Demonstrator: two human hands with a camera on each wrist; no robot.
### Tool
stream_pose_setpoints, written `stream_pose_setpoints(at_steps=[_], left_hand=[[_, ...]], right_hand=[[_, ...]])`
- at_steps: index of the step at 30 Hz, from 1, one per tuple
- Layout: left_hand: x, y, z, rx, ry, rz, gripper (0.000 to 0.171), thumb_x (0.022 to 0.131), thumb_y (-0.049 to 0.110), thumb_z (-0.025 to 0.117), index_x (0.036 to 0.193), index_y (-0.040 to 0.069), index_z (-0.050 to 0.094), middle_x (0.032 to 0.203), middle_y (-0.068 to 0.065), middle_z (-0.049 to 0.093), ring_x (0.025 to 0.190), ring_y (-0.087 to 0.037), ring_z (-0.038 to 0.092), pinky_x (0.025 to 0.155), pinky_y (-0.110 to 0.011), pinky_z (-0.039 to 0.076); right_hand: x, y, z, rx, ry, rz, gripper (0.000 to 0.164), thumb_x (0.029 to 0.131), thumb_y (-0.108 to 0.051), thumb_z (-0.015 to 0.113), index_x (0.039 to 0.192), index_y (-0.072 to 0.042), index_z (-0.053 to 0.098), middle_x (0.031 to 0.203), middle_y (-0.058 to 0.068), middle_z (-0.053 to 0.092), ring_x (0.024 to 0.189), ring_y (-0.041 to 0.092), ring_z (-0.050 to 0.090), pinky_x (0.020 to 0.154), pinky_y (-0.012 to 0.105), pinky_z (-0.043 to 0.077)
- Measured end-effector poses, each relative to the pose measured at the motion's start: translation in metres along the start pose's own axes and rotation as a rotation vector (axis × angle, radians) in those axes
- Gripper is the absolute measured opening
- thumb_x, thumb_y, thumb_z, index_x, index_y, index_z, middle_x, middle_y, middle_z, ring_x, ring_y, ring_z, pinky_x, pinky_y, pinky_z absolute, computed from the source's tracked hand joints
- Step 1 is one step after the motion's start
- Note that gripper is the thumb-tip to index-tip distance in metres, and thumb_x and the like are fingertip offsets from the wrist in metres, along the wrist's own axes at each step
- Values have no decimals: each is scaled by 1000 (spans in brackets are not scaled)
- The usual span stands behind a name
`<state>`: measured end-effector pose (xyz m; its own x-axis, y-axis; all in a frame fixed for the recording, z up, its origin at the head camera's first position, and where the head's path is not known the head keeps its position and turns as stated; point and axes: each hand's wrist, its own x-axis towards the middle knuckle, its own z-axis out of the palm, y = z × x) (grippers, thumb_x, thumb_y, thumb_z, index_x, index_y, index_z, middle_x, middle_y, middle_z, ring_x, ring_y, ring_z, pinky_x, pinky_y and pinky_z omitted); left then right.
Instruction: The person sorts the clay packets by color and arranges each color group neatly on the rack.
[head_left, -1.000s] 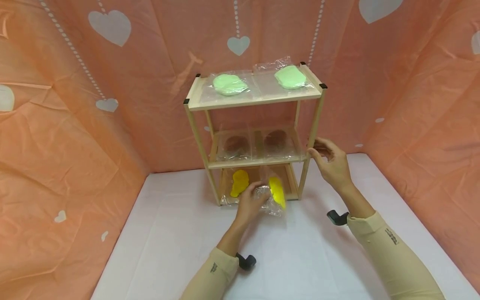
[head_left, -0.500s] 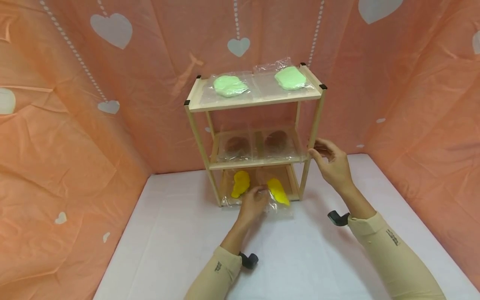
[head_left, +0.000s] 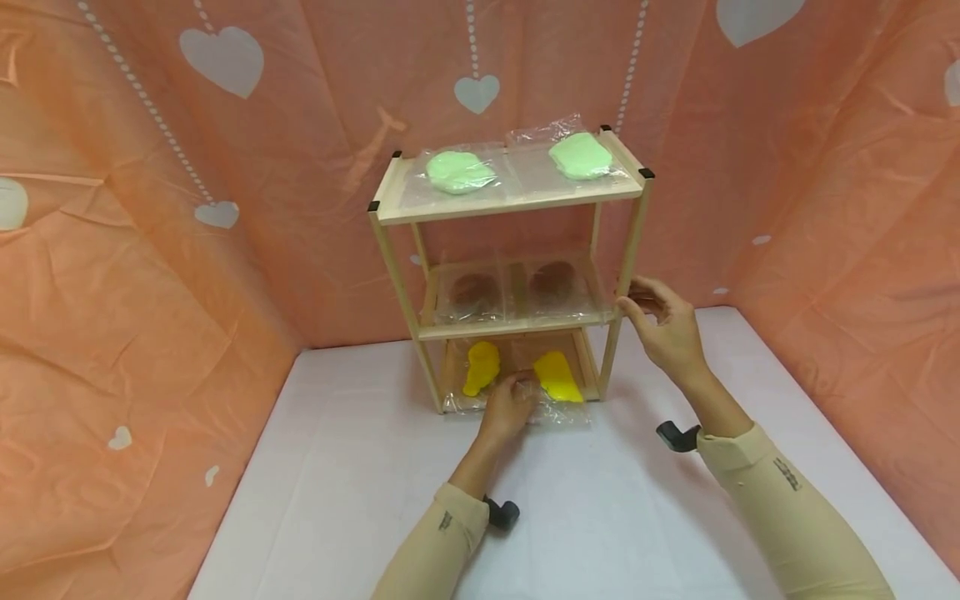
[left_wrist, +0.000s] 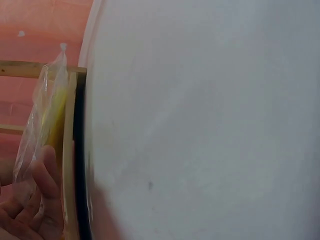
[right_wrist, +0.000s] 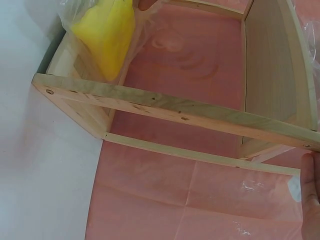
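My left hand [head_left: 508,408] is at the front of the lowest shelf of a small wooden rack [head_left: 510,202]. It pinches the edge of a clear plastic bag [left_wrist: 31,137] holding a flat yellow lump [head_left: 558,377], which lies over the right half of that shelf. Left of the hand, another bagged yellow piece [head_left: 483,367] rests on the same shelf. My right hand [head_left: 666,327] holds the rack's front right post [right_wrist: 175,112] at middle-shelf height, thumb in front. In the right wrist view, only part of that hand shows at the right edge.
Two bagged pale green lumps [head_left: 459,172] lie on the top shelf. On the middle shelf are two bagged dark brown rounds [head_left: 553,283]. The rack stands on a white table [head_left: 360,467], with pink heart-patterned cloth [head_left: 315,208] behind and at the sides.
The right-hand yellow lump in its bag has swung from nearly upright to lying flatter over the bottom shelf, with my left hand moving slightly right. My right hand has stayed at the post.
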<state>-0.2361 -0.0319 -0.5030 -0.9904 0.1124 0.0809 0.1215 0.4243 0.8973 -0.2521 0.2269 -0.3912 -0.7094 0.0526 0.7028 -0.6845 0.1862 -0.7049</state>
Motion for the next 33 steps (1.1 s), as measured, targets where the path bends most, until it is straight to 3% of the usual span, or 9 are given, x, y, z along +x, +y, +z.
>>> stream_pose_setpoints(at_steps=[6,15,18,23,25,29,33], left_hand=[[3,-4,1,51,-7,16,44,100,8,70,142,-4,62,135,-24,69,128,-41,65,114,-55,51],[-9,-3,-6,184,-26,25,51,102,12,72,150,4,57,144,-20,65,131,-42,64,111,-58,52],[-14,-3,-9,183,-23,59,49,101,11,71,147,0,59,142,-22,66,132,-45,62,112,-61,50],[-18,-13,-13,236,-2,192,47,98,9,70,141,-7,58,134,-25,67,123,-44,65,105,-57,55],[-22,-13,-15,250,-3,202,48,99,9,70,141,-8,57,134,-26,65,120,-43,64,103,-57,56],[-31,-2,-21,231,-31,132,46,101,8,71,142,-8,56,134,-26,63,120,-41,62,104,-57,55],[-39,5,-23,276,-47,61,36,101,10,73,133,-1,61,122,-19,65,111,-33,63,98,-51,57]], right_hand=[[0,-1,-1,3,-6,1,32,95,19,69,127,16,67,110,-9,72,96,6,72,86,16,59],[-1,-1,1,9,-3,-3,32,95,19,69,127,17,66,110,-8,73,96,5,72,86,16,59],[-1,0,1,9,-2,0,32,95,18,70,127,16,67,110,-8,73,96,5,72,87,16,59],[-1,1,1,2,-1,7,31,97,13,72,127,15,67,110,-9,73,95,6,72,87,17,59],[-1,1,1,0,-2,8,31,97,12,72,128,15,67,110,-9,72,96,6,72,87,17,59],[-1,1,1,2,1,13,32,97,13,71,129,14,67,111,-8,73,96,5,72,88,17,59],[-1,1,0,4,5,14,32,98,11,71,130,13,67,111,-6,73,96,7,72,88,18,59]])
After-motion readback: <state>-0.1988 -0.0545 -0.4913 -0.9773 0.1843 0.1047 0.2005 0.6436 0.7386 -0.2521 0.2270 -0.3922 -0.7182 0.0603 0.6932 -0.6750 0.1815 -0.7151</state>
